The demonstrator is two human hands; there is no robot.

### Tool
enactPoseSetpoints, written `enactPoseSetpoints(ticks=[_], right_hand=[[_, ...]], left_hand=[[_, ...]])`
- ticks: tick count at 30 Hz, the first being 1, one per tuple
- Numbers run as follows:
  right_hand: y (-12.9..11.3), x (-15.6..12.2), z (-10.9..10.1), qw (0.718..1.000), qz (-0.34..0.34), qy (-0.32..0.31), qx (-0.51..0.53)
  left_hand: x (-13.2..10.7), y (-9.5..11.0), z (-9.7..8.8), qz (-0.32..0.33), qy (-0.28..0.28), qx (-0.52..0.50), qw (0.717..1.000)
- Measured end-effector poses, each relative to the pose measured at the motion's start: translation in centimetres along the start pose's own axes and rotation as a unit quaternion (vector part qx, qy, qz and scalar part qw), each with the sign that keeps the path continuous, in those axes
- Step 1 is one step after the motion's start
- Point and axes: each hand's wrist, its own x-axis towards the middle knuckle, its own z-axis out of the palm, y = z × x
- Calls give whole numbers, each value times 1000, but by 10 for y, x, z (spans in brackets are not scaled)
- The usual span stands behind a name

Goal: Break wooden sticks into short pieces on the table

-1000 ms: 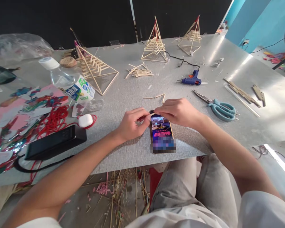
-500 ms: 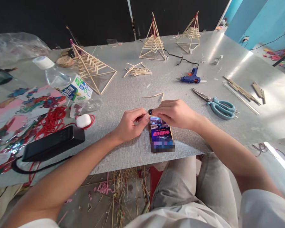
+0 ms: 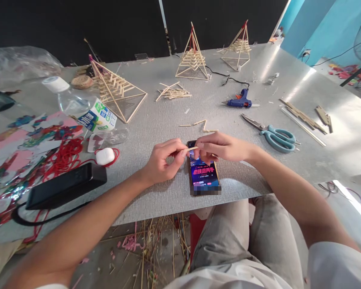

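Observation:
My left hand [image 3: 163, 159] and my right hand [image 3: 219, 146] meet over the top end of a lit smartphone [image 3: 203, 173] lying flat near the table's front edge. Both hands pinch a short thin wooden stick [image 3: 193, 149] held level between their fingertips, a little above the phone. A few loose stick pieces [image 3: 202, 125] lie on the grey table [image 3: 174, 188] just beyond my hands.
Three stick pyramids [image 3: 117, 89] [image 3: 192, 56] [image 3: 238, 46] stand further back, with a stick pile [image 3: 173, 91]. A blue glue gun [image 3: 240, 101] and teal scissors [image 3: 273, 133] lie right. A water bottle [image 3: 81, 108], red string [image 3: 64, 154], white earbud case [image 3: 105, 156] and black power bank [image 3: 61, 185] lie left.
My hands have lifted slightly off the phone's top and turned, so the short stick now shows between the fingertips. The phone has stayed in place.

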Motion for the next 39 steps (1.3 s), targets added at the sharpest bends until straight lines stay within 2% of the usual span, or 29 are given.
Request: enactPoseSetpoints(ticks=[6, 15, 20, 30, 39], right_hand=[[-1, -2, -2, 999, -18, -29, -15], [-3, -3, -5, 997, -37, -34, -51], [-5, -3, -3, 993, -44, -21, -107], [-7, -3, 0, 986, -78, -5, -147], [-3, 0, 4, 989, -77, 10, -122]], left_hand=[[-1, -1, 1, 12, -11, 15, 1000], [-1, 1, -2, 7, -13, 20, 1000], [0, 2, 0, 8, -14, 9, 1000], [2, 8, -4, 2, -26, 6, 1000], [3, 10, -4, 9, -23, 7, 1000]])
